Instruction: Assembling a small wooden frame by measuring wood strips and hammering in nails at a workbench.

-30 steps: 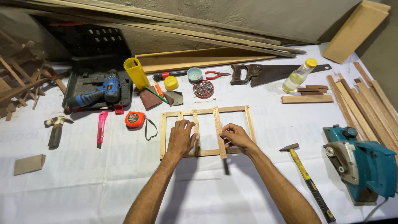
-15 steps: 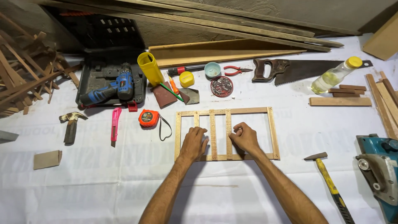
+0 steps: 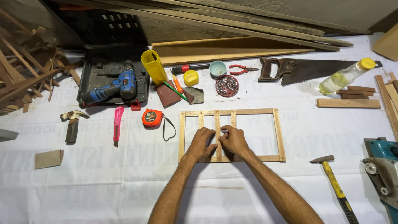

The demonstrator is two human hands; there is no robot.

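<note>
Resting on frame; seemingly both hands.

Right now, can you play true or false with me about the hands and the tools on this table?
1. Both hands, the left hand and the right hand, rest on the wooden frame. True.
2. The handsaw lies left of the cordless drill. False: it lies far to the right of it.
3. The orange tape measure sits just left of the frame. True.
4. The right hand grips the yellow-handled hammer. False: the hammer lies alone, off to the right.
5. The bottle with the yellow cap stands upright. False: it lies on its side.
</note>
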